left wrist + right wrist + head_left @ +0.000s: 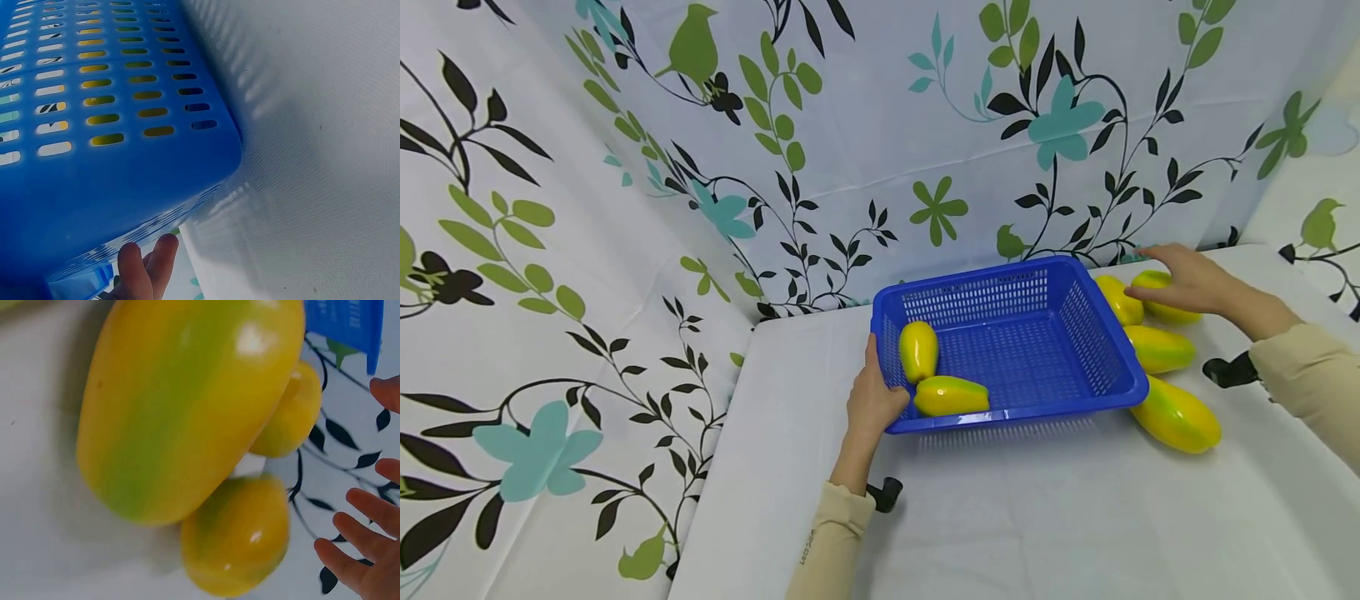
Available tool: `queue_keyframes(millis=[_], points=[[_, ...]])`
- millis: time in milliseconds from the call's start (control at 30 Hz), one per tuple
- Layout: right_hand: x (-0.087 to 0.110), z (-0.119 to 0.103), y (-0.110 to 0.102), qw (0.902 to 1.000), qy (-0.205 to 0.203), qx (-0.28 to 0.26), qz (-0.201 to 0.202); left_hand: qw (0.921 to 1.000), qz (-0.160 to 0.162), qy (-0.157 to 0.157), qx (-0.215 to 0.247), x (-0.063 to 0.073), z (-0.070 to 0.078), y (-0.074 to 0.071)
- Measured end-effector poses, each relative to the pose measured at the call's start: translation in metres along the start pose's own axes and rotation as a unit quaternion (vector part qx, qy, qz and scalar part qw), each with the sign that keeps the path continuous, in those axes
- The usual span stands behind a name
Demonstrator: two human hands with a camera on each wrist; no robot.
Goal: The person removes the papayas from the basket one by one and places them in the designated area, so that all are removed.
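My left hand (872,396) grips the left side of a blue mesh basket (1037,410), its thumb at the rim near the front left corner. Two yellow-green papayas lie inside: one (918,352) against the left wall, the other (951,396) along the front. Past the basket's right wall, my right hand (1183,283) is over the back papayas, fingers spread and nothing held. Beneath it is a papaya (1165,298), partly covered by the hand. The right wrist view shows a large papaya (187,406) up close, with the hand's fingers (356,519) apart from it.
More papayas lie along the basket's right side, the front one (1180,417) nearest me. A white cloth covers the table (790,467). Behind and to the left hangs a patterned curtain (865,100) with leaves and birds.
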State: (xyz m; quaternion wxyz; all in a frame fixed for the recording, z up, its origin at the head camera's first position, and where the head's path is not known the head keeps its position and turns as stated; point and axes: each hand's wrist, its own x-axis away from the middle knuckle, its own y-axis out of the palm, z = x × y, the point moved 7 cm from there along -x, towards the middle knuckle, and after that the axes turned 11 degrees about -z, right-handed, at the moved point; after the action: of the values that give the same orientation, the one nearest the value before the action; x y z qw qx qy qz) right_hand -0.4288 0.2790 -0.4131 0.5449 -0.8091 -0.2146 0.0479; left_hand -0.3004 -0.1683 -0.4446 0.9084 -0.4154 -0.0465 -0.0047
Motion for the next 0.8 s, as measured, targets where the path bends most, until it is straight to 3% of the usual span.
queue_keyframes(millis=[400, 800], points=[[-0.005, -0.063, 0.011, 0.9977, -0.058, -0.034, 0.000, 0.9999, 0.001, 0.009, 0.007, 0.000, -0.002, 0.001], [-0.007, -0.089, 0.019, 0.9950, -0.097, -0.022, -0.007, 0.9999, 0.002, 0.009, 0.010, 0.000, -0.003, -0.001]])
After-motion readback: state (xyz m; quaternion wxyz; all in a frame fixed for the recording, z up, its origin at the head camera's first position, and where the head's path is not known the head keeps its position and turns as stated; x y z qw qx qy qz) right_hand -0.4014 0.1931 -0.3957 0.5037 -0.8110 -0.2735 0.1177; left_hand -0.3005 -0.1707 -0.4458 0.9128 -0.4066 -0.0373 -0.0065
